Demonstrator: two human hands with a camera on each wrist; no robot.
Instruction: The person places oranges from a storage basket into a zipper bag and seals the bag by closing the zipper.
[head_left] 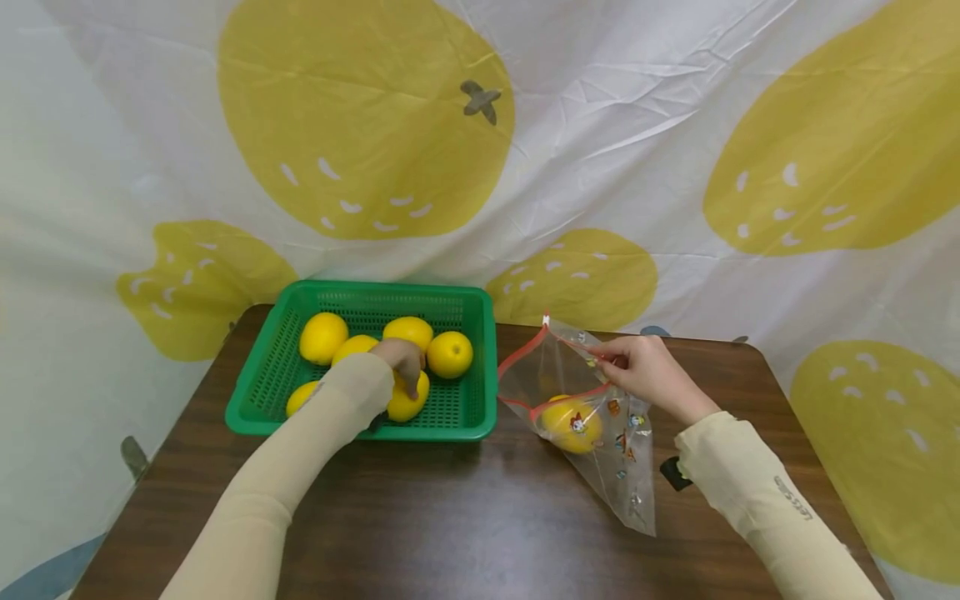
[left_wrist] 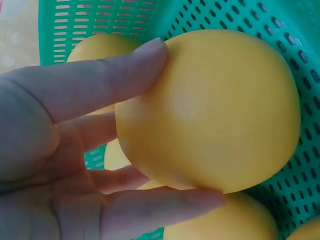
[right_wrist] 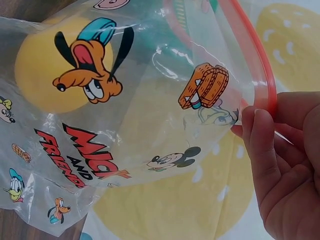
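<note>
Smooth round lemon (left_wrist: 210, 112), perforated plastic basket (head_left: 262, 400)

Yellow lemon (left_wrist: 210, 110) in green basket (head_left: 480, 367) — clear cartoon-print bag (head_left: 600, 433), red-rimmed mouth open, one lemon inside.

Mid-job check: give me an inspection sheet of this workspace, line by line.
Surface: dark wood-grain table, bare at the front.
Job's things: green basket holding six yellow lemons; clear printed zip bag with one lemon inside, mouth held up.
Clutter: small black object beside the right sleeve; cannot tell what it is.
Grippers: left hand grips a lemon in the basket; right hand pinches the bag's red rim.
Cables: nothing seen.
Surroundings: white cloth backdrop with yellow fruit prints.
</note>
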